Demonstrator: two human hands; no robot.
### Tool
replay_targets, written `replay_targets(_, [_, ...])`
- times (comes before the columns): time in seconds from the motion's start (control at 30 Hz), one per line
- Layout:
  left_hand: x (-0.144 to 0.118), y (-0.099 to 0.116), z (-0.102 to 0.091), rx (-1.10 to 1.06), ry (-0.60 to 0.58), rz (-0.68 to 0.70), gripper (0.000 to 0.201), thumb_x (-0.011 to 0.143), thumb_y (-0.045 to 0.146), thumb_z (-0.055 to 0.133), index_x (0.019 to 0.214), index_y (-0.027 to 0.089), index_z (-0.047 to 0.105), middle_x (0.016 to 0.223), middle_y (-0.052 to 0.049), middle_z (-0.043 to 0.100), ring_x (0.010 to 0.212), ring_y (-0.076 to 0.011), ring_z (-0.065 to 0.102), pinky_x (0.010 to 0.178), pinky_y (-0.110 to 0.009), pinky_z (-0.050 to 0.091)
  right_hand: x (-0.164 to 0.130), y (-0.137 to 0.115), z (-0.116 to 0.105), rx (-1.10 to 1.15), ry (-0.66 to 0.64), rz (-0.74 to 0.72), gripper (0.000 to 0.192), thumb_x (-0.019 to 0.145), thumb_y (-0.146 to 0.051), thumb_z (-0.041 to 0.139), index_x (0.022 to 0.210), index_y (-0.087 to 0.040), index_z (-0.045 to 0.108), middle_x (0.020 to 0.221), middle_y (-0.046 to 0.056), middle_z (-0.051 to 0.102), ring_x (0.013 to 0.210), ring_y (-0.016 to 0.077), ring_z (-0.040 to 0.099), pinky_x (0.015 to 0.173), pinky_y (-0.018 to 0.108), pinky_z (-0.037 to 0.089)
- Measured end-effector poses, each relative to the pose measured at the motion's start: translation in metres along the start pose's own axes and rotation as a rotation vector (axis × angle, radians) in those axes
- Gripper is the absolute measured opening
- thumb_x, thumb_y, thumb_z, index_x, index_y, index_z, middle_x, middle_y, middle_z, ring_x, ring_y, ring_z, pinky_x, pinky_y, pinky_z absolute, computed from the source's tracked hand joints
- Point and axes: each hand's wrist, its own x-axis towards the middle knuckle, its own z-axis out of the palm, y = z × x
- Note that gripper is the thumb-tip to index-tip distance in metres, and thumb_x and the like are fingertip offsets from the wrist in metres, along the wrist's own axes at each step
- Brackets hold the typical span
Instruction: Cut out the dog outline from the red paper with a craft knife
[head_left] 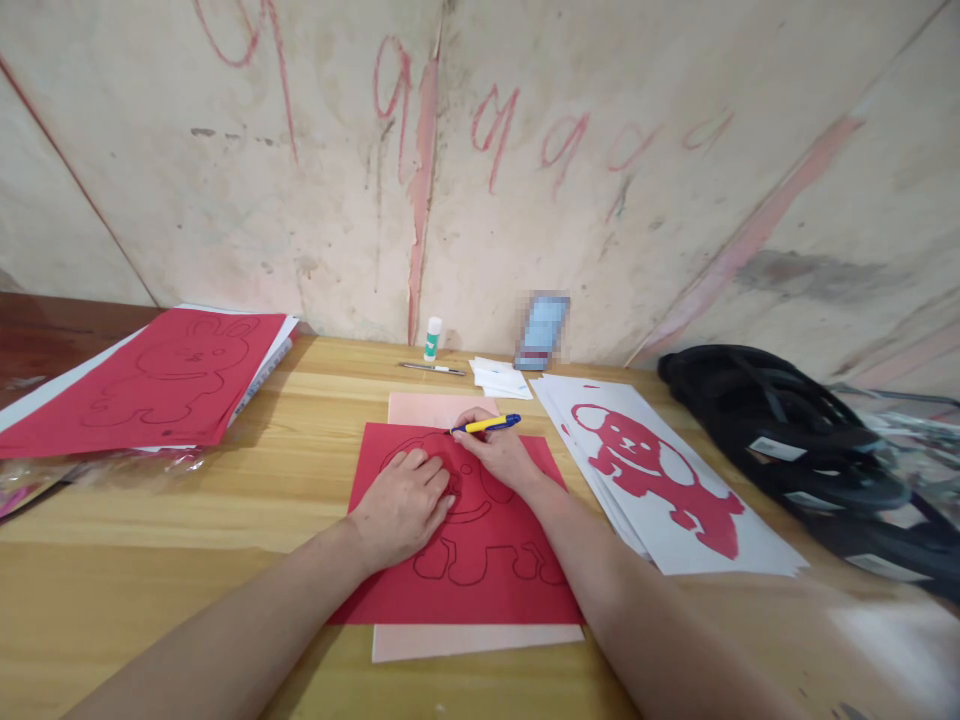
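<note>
The left hand [401,503] lies flat on the red sheet [457,545] at mid-surface; the right hand [499,452] is closed around a yellow-blue knife [486,424], or maybe a pen. Slack pressure could let the sheet skid and spoil the outline.

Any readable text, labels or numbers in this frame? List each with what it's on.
Wall: red handwritten loops, like a repeated "9" or "a"; cannot tell which.
Glue stick: label too small.
Blue packet: blurred.
Black straps: white tags unreadable.
Yellow-and-blue pen in right hand: no print visible.
</note>
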Motion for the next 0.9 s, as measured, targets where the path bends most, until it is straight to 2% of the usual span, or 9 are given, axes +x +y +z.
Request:
replay_targets(0.27, [0.000, 0.000, 0.000, -0.003, -0.003, 0.002, 0.025, 0.096, 0.027, 0.039, 0.099, 0.015, 0.061, 0.103, -0.011, 0.063, 0.092, -0.0254, 0.052, 0.084, -0.043, 0.045, 0.001, -0.001, -0.001, 0.113, 0.014, 0.049, 0.013, 0.073, -0.032, 0.063, 0.078, -0.020, 0.060, 0.076, 0.001, 0.063, 0.075, 0.0160, 0.057, 0.073, 0.031, 0.046])
replay_targets(0.37, [-0.001, -0.001, 0.000, -0.006, -0.002, 0.007, 0.025, 0.096, 0.027, 0.039, 0.101, 0.015, 0.061, 0.107, -0.012, 0.063, 0.095, -0.0260, 0.053, 0.086, -0.044, 0.045, 0.002, 0.002, -0.004, 0.319, 0.118, 0.148, 0.020, 0.073, -0.036, 0.065, 0.082, -0.020, 0.060, 0.067, -0.001, 0.061, 0.063, 0.0133, 0.055, 0.063, 0.028, 0.044])
replay_targets(0.47, [-0.003, -0.003, 0.001, -0.006, 0.011, 0.012, 0.027, 0.096, 0.028, 0.039, 0.104, 0.014, 0.061, 0.111, -0.012, 0.063, 0.098, -0.0267, 0.053, 0.088, -0.045, 0.045, 0.003, 0.005, -0.007, 0.516, 0.224, 0.240, 0.026, 0.073, -0.041, 0.067, 0.084, -0.019, 0.059, 0.059, -0.003, 0.057, 0.050, 0.0093, 0.047, 0.048, 0.022, 0.034])
replay_targets(0.57, [-0.004, -0.007, 0.002, 0.000, 0.039, -0.006, 0.030, 0.097, 0.029, 0.037, 0.107, 0.014, 0.061, 0.116, -0.012, 0.062, 0.103, -0.0273, 0.053, 0.090, -0.045, 0.044, 0.004, 0.006, -0.008, 0.600, 0.303, 0.267, 0.031, 0.069, -0.045, 0.069, 0.082, -0.019, 0.057, 0.055, -0.004, 0.055, 0.045, 0.0078, 0.043, 0.042, 0.021, 0.025])
replay_targets(0.7, [-0.001, -0.017, -0.004, -0.030, 0.072, -0.130, 0.031, 0.097, 0.029, 0.038, 0.116, 0.014, 0.057, 0.120, -0.012, 0.062, 0.109, -0.0263, 0.053, 0.096, -0.044, 0.041, 0.004, 0.005, -0.009, 0.608, 0.326, 0.271, 0.034, 0.067, -0.047, 0.068, 0.085, -0.019, 0.058, 0.053, -0.004, 0.056, 0.044, 0.0087, 0.042, 0.042, 0.022, 0.026])
replay_targets(0.8, [0.003, -0.027, -0.012, -0.058, -0.008, -0.335, 0.028, 0.094, 0.027, 0.043, 0.116, 0.015, 0.056, 0.120, -0.011, 0.061, 0.110, -0.0240, 0.054, 0.101, -0.041, 0.038, 0.005, 0.000, -0.013, 0.602, 0.329, 0.225, 0.032, 0.068, -0.046, 0.067, 0.084, -0.019, 0.059, 0.056, -0.002, 0.059, 0.047, 0.0092, 0.046, 0.044, 0.022, 0.029])
replay_targets(0.9, [0.005, -0.039, -0.021, -0.044, -0.047, -0.419, 0.027, 0.090, 0.026, 0.048, 0.112, 0.014, 0.057, 0.111, -0.012, 0.065, 0.105, -0.0250, 0.058, 0.093, -0.039, 0.044, 0.009, -0.009, -0.022, 0.588, 0.348, 0.180, 0.031, 0.069, -0.045, 0.066, 0.083, -0.019, 0.059, 0.058, -0.002, 0.061, 0.049, 0.0090, 0.047, 0.046, 0.022, 0.032])
